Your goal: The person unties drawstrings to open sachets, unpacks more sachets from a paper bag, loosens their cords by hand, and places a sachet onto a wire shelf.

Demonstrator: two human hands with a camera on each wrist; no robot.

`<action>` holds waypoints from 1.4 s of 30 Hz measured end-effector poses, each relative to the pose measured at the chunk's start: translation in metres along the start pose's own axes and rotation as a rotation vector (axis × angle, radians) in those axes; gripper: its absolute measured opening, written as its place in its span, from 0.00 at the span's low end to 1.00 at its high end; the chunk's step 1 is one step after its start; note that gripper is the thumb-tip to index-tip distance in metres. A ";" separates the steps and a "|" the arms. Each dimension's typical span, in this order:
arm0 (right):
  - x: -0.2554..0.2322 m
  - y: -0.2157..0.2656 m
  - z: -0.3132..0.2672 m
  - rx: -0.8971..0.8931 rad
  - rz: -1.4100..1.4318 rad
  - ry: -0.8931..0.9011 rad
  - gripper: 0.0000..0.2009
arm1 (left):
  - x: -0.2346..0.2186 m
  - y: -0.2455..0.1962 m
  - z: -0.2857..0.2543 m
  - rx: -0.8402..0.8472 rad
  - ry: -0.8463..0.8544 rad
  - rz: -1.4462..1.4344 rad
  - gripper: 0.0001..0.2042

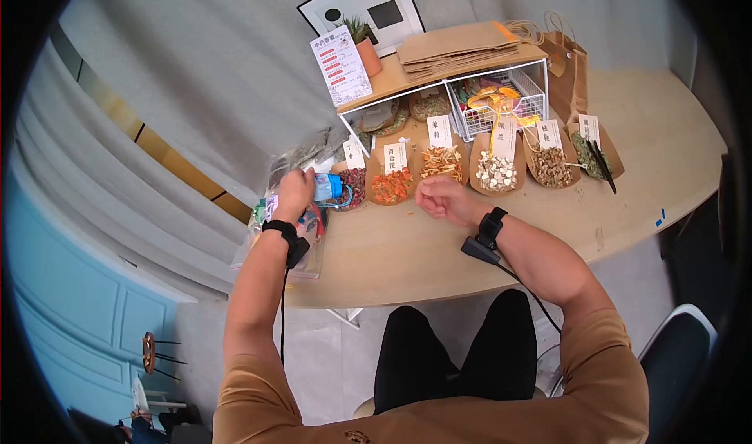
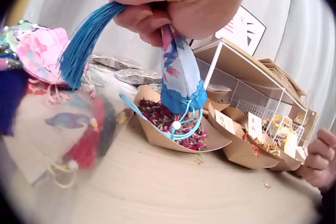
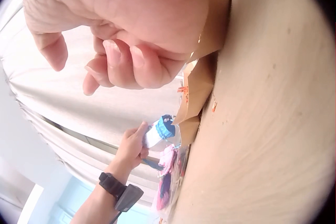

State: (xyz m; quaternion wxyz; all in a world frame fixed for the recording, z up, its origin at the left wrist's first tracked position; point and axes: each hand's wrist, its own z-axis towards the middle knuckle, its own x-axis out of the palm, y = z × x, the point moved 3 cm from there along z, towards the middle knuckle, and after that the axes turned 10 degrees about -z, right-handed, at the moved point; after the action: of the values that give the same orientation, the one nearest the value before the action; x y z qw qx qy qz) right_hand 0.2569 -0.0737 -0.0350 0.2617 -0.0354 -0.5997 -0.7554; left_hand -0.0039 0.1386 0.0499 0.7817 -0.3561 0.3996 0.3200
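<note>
My left hand (image 1: pixel 294 193) grips a blue and white fabric sachet pouch (image 2: pixel 181 74) by its tasselled end. The pouch hangs with its gathered mouth down, over a kraft paper tray (image 2: pixel 157 137) of dried dark pink rosebuds. Light blue drawstrings (image 2: pixel 198 124) with a white bead dangle from the mouth, and a blue tassel (image 2: pixel 86 40) drapes out of the fist. Near the tray of orange petals (image 1: pixel 392 185), my right hand (image 1: pixel 446 199) hovers low at the table's middle, fingers loosely curled, holding nothing.
Labelled trays of dried herbs line the table, including white pieces (image 1: pixel 496 173) and brown bits (image 1: pixel 553 170). Black tongs (image 1: pixel 601 166) lie on the right tray. Behind stands a shelf (image 1: pixel 439 86) with a wire basket (image 1: pixel 513 111). Other sachets (image 2: pixel 44 56) lie at left on clear plastic.
</note>
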 end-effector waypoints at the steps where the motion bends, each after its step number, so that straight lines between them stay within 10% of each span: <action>1: -0.001 0.000 0.000 -0.004 0.003 -0.004 0.13 | -0.001 -0.001 0.002 0.017 -0.003 0.009 0.21; 42: -0.006 -0.001 0.001 0.039 0.069 -0.024 0.12 | 0.000 -0.024 0.026 0.236 -0.052 -0.108 0.13</action>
State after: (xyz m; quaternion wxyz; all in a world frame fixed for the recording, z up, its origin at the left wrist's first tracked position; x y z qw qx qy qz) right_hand 0.2615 -0.0707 -0.0381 0.2812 -0.0600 -0.6157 -0.7337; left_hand 0.0255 0.1462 0.0679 0.8444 -0.2742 0.3942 0.2376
